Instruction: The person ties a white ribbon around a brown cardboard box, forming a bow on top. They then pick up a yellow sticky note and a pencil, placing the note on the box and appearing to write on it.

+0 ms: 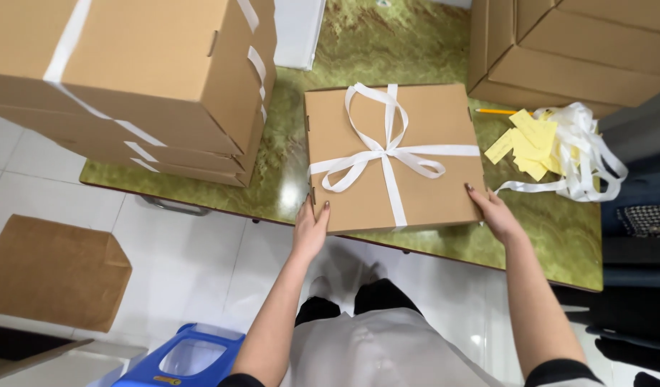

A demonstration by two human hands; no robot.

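I've got the flat brown cardboard box tied with a white ribbon bow (394, 158) sitting on the green marbled table (552, 244), near its front edge. My left hand (310, 233) is on the box's near left corner, my right hand (493, 213) on its near right corner. Left of it, a stack of ribbon-bound brown cardboard boxes (143, 79). Right of it, yellow paper slips (530, 140) beside a loose pile of white ribbon (584, 154), with big plain cardboard cartons (573, 50) behind them.
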